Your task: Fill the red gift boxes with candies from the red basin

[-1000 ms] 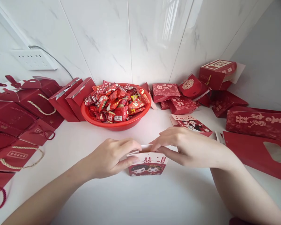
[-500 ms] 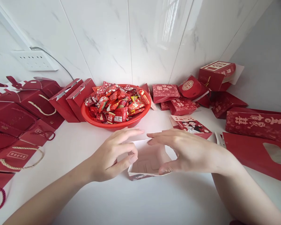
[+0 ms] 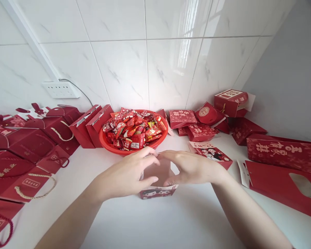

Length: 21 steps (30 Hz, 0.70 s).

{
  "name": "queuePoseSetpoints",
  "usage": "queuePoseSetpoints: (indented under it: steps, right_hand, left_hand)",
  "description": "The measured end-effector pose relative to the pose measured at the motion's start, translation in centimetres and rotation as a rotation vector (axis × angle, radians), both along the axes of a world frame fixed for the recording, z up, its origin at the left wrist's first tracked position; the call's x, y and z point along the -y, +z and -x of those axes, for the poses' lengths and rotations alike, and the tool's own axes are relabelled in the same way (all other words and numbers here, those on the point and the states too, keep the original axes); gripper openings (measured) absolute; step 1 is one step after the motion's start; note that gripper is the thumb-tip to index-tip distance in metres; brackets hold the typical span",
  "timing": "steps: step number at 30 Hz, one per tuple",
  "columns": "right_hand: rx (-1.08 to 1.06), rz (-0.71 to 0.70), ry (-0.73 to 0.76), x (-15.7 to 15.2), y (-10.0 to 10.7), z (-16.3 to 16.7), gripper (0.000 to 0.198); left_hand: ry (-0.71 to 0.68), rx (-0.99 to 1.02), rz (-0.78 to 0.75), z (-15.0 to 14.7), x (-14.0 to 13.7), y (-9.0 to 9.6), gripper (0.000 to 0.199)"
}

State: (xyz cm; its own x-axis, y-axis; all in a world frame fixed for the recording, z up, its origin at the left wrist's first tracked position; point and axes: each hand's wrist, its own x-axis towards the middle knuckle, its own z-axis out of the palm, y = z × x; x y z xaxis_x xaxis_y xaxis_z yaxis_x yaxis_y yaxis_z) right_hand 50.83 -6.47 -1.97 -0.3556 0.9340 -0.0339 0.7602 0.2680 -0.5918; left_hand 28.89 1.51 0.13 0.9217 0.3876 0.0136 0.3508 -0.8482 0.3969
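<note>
I note the open box [image 3: 158, 192] upright on the table [image 3: 155, 224], before the candy bowl [image 3: 111, 148]. Left hand [image 3: 128, 174]: fingers parted at the left rim. Right hand [image 3: 190, 167]: likewise, right side; grip pressure unclear. I'd spread walls evenly, avoiding creases.

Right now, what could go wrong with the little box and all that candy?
The sides of the box look thin, and the left hand and right hand are close around its open top, so a hard push might bend them.

The candy is piled high in the bowl just behind the left hand, so a bump could knock some out.
</note>
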Motion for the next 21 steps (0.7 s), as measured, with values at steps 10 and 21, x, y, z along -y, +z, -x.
queuePoseSetpoints:
  steps: [10,21]
  right_hand:
    - [0.035,-0.045,-0.020,-1.4,1.3,0.0,0.066]
    - [-0.088,-0.644,-0.419,-0.1,7.1,1.3,0.022]
  left_hand:
    - [-0.056,0.047,0.077,0.7,-2.2,-1.1,0.070]
    - [-0.206,0.049,0.155,0.2,-3.8,-1.1,0.058]
